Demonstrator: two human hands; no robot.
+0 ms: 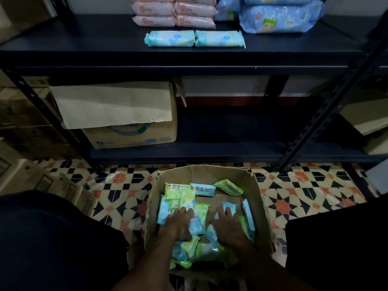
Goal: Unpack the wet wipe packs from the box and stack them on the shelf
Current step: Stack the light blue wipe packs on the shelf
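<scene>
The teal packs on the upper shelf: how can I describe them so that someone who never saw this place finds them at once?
Start at the dark metal shelf above the open cardboard box on the tiled floor. On its top board, near the front edge, two teal packs lie flat, end to end. Unlike the pink packs and the big blue packs behind them, they form a single layer, not a stack.

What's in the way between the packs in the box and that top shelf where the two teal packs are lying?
Nothing visible. The open cardboard box has no lid over the wet wipe packs, both hands, left hand and right hand, are already on them, and the top shelf has bare space beside the two teal packs.
</scene>
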